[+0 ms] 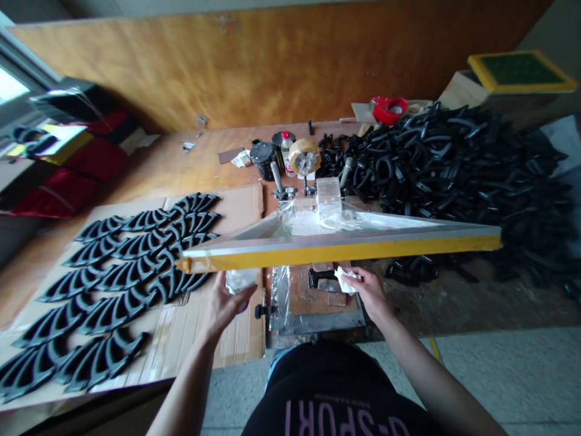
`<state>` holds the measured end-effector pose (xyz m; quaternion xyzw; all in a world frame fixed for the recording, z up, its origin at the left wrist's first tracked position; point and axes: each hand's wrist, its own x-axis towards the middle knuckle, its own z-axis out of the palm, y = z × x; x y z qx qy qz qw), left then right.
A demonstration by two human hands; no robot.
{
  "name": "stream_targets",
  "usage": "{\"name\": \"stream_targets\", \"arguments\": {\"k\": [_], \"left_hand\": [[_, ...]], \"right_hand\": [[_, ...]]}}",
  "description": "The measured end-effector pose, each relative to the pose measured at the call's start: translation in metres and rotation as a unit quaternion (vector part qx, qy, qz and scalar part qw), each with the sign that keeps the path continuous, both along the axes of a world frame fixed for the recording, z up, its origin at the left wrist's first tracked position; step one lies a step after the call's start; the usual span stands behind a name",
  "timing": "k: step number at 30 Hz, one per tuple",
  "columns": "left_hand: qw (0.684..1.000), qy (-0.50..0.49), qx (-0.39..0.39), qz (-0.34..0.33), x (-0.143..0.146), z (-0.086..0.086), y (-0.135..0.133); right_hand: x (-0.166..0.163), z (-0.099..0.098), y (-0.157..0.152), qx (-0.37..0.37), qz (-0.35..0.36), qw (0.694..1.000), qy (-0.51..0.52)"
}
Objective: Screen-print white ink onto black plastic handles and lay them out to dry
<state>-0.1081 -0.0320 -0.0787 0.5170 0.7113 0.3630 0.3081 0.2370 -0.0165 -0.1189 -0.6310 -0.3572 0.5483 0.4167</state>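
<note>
My left hand (228, 306) is under the left part of a raised screen printing frame (345, 249) with a yellow front edge. Its fingers curve round a whitish, translucent thing (240, 280), partly hidden by the frame; its kind is unclear. My right hand (371, 292) pinches a crumpled white wipe (345, 280). That wipe touches the right end of a black curved plastic part (321, 278), which lies on the worktop fixture below the frame. White ink (318, 223) and a clear block (328, 197) sit in the frame.
Rows of black curved parts (120, 284) lie on cardboard (190, 336) at the left. A large heap of black parts (436, 157) covers the right side. Behind the frame stand a dark tub (263, 158), a red-capped bottle (286, 151) and a tape roll (304, 156).
</note>
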Motion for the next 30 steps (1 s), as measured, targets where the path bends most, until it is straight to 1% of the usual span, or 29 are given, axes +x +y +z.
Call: {"name": "stream_targets", "arguments": {"k": [2, 4, 6, 8, 10, 12, 16, 22, 27, 30], "left_hand": [[0.99, 0.115, -0.05, -0.071, 0.021, 0.001, -0.022], [0.957, 0.229, -0.073, -0.163, 0.046, 0.004, -0.034], [0.919, 0.31, -0.084, -0.227, 0.071, 0.01, -0.037], [0.889, 0.366, -0.093, -0.259, 0.091, 0.018, -0.036], [0.865, 0.407, -0.094, -0.276, 0.105, 0.025, -0.032], [0.845, 0.44, -0.091, -0.289, 0.113, 0.03, -0.028], [0.812, 0.486, -0.076, -0.314, 0.121, 0.039, -0.02], [0.768, 0.53, -0.059, -0.354, 0.13, 0.052, -0.01], [0.749, 0.545, -0.043, -0.375, 0.129, 0.058, -0.009], [0.756, 0.541, -0.045, -0.366, 0.125, 0.058, -0.011]], "right_hand": [[-0.004, -0.002, 0.001, -0.008, -0.006, 0.997, 0.071], [-0.006, -0.004, -0.001, -0.006, 0.012, 0.994, 0.108], [-0.005, -0.005, -0.003, 0.004, 0.041, 0.993, 0.113], [-0.003, -0.005, -0.005, 0.017, 0.066, 0.992, 0.104], [0.002, -0.004, -0.006, 0.027, 0.081, 0.992, 0.097], [0.006, -0.006, -0.006, 0.033, 0.092, 0.991, 0.092], [0.014, -0.016, -0.008, 0.047, 0.115, 0.99, 0.071], [0.02, -0.03, -0.015, 0.061, 0.128, 0.988, 0.058], [0.016, -0.031, -0.02, 0.053, 0.13, 0.988, 0.07], [0.011, -0.028, -0.02, 0.046, 0.126, 0.989, 0.062]]}}
